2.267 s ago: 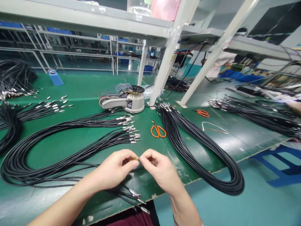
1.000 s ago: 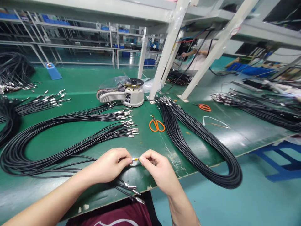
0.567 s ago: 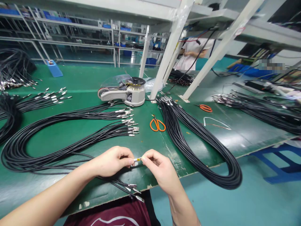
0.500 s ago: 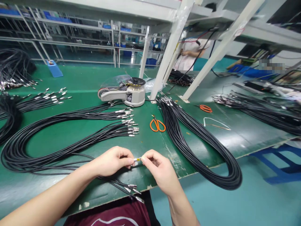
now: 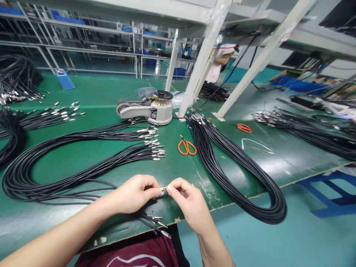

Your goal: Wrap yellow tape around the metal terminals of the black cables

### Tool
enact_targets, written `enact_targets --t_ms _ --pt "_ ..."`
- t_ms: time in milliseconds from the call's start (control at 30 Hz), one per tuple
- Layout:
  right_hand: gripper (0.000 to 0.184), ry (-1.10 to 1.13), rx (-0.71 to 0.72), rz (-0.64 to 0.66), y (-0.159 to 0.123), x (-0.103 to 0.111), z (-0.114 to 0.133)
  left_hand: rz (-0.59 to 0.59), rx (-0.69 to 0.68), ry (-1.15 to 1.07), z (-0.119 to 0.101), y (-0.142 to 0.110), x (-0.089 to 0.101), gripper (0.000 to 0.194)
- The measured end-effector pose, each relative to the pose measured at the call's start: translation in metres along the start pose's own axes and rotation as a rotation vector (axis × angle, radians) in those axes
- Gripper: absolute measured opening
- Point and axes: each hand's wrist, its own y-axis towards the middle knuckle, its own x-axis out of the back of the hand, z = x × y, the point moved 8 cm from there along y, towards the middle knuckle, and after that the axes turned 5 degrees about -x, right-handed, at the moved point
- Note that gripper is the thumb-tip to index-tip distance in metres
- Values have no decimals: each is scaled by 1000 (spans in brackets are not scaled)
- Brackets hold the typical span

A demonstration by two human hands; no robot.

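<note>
Both hands meet over the green workbench (image 5: pixel 91 92) near its front edge. My left hand (image 5: pixel 135 194) and my right hand (image 5: pixel 187 204) pinch opposite ends of a small metal cable terminal with a yellow band (image 5: pixel 164 191). Part of it is hidden by my fingertips. Thin black cables (image 5: pixel 83 187) run beneath my left hand, and several metal-tipped ends (image 5: pixel 155 220) lie just below it. Further up, a long bundle of black cables with metal terminals (image 5: pixel 122 159) lies in a wide loop.
A grey tape dispenser (image 5: pixel 147 111) and orange scissors (image 5: pixel 187 147) stand beyond my hands. A coiled black cable bundle (image 5: pixel 219 167) lies to the right. White shelf posts (image 5: pixel 201 63) rise from the bench. Behind them stands a person in a white sleeve (image 5: pixel 222 55).
My fingertips have closed in on the terminal from both sides, and my hands sit closer together. The view has shifted slightly, and the person at the back has moved behind the post.
</note>
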Motion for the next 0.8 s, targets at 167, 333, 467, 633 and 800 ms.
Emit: enact_targets --t_ms 167,333,467,633,800 --pt "18 -23 14 0 -2 -1 -1 -28 -22 34 -5 4 -1 24" --pt "18 -17 8 5 -1 -3 -5 -50 -10 68 -5 6 -5 22" --pt "18 -24 -13 36 -2 -4 -9 -73 33 109 -1 2 -12 22" --pt "20 -204 -88 153 -15 0 -10 -43 -164 272 -13 0 -2 27" --pt "22 -433 -80 286 -21 12 -2 -385 -190 697 3 19 50 24"
